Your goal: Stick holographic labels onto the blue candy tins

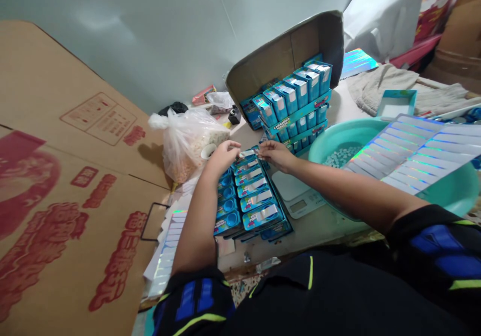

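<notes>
Several small blue boxes point(255, 195) stand in a row before me, most with a shiny silver sticker strip across the top. At the far end of the row, a silver sticker strip point(247, 153) stretches over the last box. My left hand point(225, 156) has its fingers closed at the strip's left end. From the other side, my right hand point(276, 155) pinches near its right end. Left of this row, partly behind my left forearm, is a second row of blue boxes with round blue lids point(229, 205).
A digital scale point(298, 200) lies right of the boxes. Beyond it, a green basin point(338, 140) holds small white pieces, with sticker sheets point(409, 150) across its rim. Stacked display trays point(296, 113) lean in a carton point(281, 50). A plastic bag point(184, 148) and large cardboard box point(67, 185) stand left.
</notes>
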